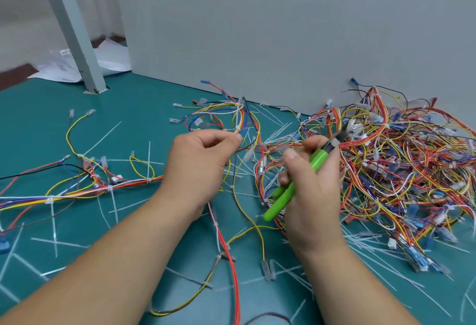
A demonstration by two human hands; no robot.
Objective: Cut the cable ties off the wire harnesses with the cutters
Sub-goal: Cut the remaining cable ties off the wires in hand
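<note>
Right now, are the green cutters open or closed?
Probably open: the two green handles of the cutters spread apart where they leave the right hand that grips them. The blades are too blurred to tell.

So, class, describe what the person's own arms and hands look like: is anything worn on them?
Both are bare. The left hand and right hand wear no gloves, and no rings show on the visible fingers. The left forearm and right forearm show no sleeves, watch or bracelet down to the picture's edge.
</note>
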